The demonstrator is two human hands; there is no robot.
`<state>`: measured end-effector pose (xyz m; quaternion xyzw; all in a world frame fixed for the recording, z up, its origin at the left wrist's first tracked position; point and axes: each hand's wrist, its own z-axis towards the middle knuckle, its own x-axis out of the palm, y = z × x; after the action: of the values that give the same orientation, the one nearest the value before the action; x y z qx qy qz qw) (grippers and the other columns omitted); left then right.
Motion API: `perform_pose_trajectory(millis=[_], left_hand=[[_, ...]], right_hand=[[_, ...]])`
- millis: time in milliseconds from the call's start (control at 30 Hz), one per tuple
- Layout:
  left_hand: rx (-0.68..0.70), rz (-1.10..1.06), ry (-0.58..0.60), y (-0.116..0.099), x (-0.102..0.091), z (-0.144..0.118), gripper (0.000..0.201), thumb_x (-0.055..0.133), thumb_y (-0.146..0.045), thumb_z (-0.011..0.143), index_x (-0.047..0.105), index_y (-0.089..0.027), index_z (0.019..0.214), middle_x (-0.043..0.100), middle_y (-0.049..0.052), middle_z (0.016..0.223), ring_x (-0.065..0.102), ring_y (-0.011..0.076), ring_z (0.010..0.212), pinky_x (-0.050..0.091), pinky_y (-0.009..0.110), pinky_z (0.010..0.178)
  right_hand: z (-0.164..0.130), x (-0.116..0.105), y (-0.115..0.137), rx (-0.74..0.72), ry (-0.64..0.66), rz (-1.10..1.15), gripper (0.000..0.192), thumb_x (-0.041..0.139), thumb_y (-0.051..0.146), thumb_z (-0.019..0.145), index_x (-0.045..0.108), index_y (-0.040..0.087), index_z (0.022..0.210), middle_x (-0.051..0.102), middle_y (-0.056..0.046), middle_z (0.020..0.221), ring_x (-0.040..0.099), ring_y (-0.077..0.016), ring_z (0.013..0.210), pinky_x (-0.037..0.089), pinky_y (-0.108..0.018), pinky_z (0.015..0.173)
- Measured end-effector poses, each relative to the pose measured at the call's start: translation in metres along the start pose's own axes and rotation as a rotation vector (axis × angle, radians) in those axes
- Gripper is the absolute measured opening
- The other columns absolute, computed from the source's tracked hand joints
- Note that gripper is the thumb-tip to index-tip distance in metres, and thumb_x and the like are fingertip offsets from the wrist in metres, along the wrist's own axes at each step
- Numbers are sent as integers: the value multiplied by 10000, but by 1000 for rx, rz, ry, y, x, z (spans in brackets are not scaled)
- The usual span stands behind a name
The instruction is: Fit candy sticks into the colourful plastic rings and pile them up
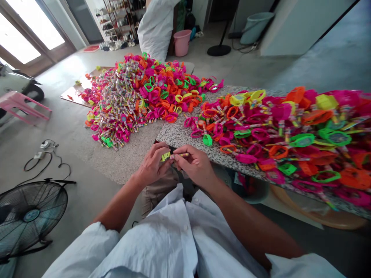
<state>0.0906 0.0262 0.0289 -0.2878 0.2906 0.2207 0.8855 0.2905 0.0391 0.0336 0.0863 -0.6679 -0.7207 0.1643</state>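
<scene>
My left hand (153,165) pinches a small yellow-green plastic piece (165,156) just in front of a granite slab's (176,135) near corner. My right hand (194,165) holds a thin candy roll (182,155) whose end meets the yellow-green piece. Both hands touch each other over my lap. On the slab lies a heap of neon plastic rings (284,131) in pink, orange, green and yellow, mixed with candy rolls. A second, larger heap of rings and rolls (139,96) covers the floor beyond.
A standing fan (29,216) lies at lower left, with a black cable and plug (46,154) near it. A pink stool (21,104) stands at the left. A pink bucket (182,41), a white sack (155,27) and a fan base (219,50) are at the back.
</scene>
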Motion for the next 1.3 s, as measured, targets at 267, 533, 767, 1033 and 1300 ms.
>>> perform_pose_trajectory(millis=[267, 533, 767, 1033, 1300], left_hand=[[33, 35, 19, 2, -3, 4, 293, 627, -215, 1029, 541, -168, 1305, 646, 145, 1174, 640, 211, 1116, 564, 341, 948], [20, 38, 44, -2, -2, 3, 279, 600, -219, 1043, 521, -151, 1302, 643, 152, 1161, 644, 203, 1091, 575, 325, 922], [-28, 3, -17, -5, 3, 2, 266, 640, -192, 1020, 540, -151, 1263, 660, 133, 1132, 649, 188, 1067, 567, 308, 911], [-60, -36, -12, -7, 2, 6, 228, 642, -223, 1027, 549, -160, 1226, 662, 104, 1073, 644, 165, 987, 553, 286, 863], [-33, 2, 10, -7, 3, 4, 149, 604, -206, 1042, 552, -168, 1176, 667, 90, 1019, 644, 157, 937, 550, 283, 834]], right_hand=[[2, -1, 6, 9, 42, 77, 230, 693, 378, 926, 647, 162, 993, 630, 19, 622, 595, -118, 545, 480, -228, 536], [6, -6, 8, 28, 104, 89, 204, 701, 345, 916, 644, 161, 981, 637, 23, 623, 597, -112, 541, 487, -225, 536], [8, -3, 3, 86, 68, 206, 229, 725, 373, 897, 651, 164, 953, 629, 27, 600, 579, -122, 491, 493, -246, 500], [7, -2, 4, 133, 59, 266, 282, 758, 419, 884, 661, 162, 952, 642, 23, 623, 583, -117, 497, 509, -245, 496], [6, -2, 4, 124, 70, 240, 326, 749, 476, 893, 638, 181, 975, 619, 35, 617, 575, -123, 505, 513, -261, 514]])
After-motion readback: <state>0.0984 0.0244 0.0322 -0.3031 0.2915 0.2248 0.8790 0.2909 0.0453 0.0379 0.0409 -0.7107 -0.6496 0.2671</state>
